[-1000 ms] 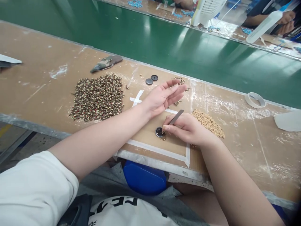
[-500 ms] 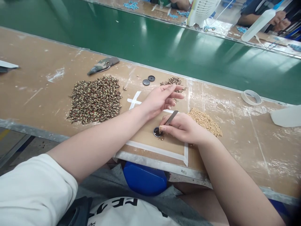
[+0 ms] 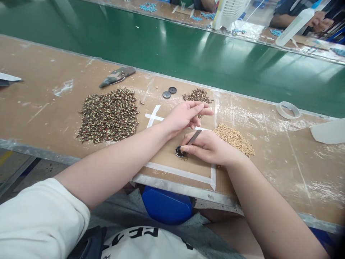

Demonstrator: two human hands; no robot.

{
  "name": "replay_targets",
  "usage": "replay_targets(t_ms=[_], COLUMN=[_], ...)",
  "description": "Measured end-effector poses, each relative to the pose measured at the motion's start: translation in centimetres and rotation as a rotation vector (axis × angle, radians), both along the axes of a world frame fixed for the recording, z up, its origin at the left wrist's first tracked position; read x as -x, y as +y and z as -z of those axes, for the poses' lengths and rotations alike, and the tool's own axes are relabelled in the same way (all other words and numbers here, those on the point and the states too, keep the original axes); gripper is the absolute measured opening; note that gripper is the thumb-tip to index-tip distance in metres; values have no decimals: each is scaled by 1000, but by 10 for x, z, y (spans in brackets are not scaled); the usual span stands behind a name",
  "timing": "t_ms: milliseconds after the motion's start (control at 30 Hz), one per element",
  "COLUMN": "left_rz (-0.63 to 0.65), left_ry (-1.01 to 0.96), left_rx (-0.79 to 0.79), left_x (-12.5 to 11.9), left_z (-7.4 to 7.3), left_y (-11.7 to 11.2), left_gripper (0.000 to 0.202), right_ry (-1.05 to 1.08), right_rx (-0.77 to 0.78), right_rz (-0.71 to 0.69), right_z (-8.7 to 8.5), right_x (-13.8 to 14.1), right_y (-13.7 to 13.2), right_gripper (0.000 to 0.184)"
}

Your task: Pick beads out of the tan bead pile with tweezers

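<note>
My right hand (image 3: 206, 146) is closed around a pair of grey metal tweezers (image 3: 194, 137), whose flat end sticks up past the fingers. Its fingertips are down at a small round dark dish (image 3: 179, 151) with a shiny rim, and they hide the tweezers' tips. Just beyond, my left hand (image 3: 185, 116) hovers with its fingers stretched out, holding nothing that I can see. A small heap of dark and cream curled pieces (image 3: 198, 95) lies past its fingertips. Tan pellets (image 3: 234, 139) are spread to the right of my right hand.
A large heap of similar curled pieces (image 3: 109, 115) covers the table at left, with a camouflage cloth item (image 3: 117, 76) behind it. Two dark round caps (image 3: 166, 94) lie further back. A tape roll (image 3: 288, 110) is at right. Beyond a green belt (image 3: 151, 43), other people work.
My left hand has come slightly nearer to me, uncovering more of the small heap behind it. My right hand stays at the dish with the tweezers, shifted only a little.
</note>
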State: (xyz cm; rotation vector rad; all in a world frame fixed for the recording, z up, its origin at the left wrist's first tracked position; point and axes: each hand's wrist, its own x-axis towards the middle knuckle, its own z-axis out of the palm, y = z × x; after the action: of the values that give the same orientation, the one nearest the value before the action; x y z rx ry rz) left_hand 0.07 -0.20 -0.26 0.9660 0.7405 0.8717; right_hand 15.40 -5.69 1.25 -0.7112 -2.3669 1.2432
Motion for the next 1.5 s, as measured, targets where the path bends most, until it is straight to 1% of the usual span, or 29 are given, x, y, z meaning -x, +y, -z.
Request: replay_targets(t_ms=[133,200,267,367,500,567,633,767,933,1167,1333,1500], left_rz=[15,12,20,41,65,82,96,84,42,70,53,28], left_ry=[-3,-7,-5,13,78,98,107,122,202,120,132,138], left_rx=[-42,-51,-61,-83,-103,-108,-109,-116,-152,-115,-110,-89], left_x=[2,2,2,2,0,0,-1,1,4,3,3,2], left_z=[2,2,3,4,7,7,6,5,5,2,-2,0], left_y=[0,0,0,0,0,0,0,-1,-1,-2,-3,-1], left_gripper=[24,24,25,24,24,24,22,24,30,25,28,27], right_ry=[56,101,178,374,649,719,740,737,788,824,860,837], right_rx=[-7,-27,-17,38,54,54,46,40,66,105,115,122], right_rz=[16,54,122,307,650,775,843,869,890,902,896,904], right_z=[-3,-5,-6,-6,-5,-4,-1,4,8,7,8,7], right_x=[1,-1,-4,-14,-26,-29,-30,-30,-28,-27,-29,-28], right_y=[-1,-1,-1,3,14,20,25,30,30,31,32,31], right_gripper=[25,27,30,28,28,29,30,33,32,31,29,31])
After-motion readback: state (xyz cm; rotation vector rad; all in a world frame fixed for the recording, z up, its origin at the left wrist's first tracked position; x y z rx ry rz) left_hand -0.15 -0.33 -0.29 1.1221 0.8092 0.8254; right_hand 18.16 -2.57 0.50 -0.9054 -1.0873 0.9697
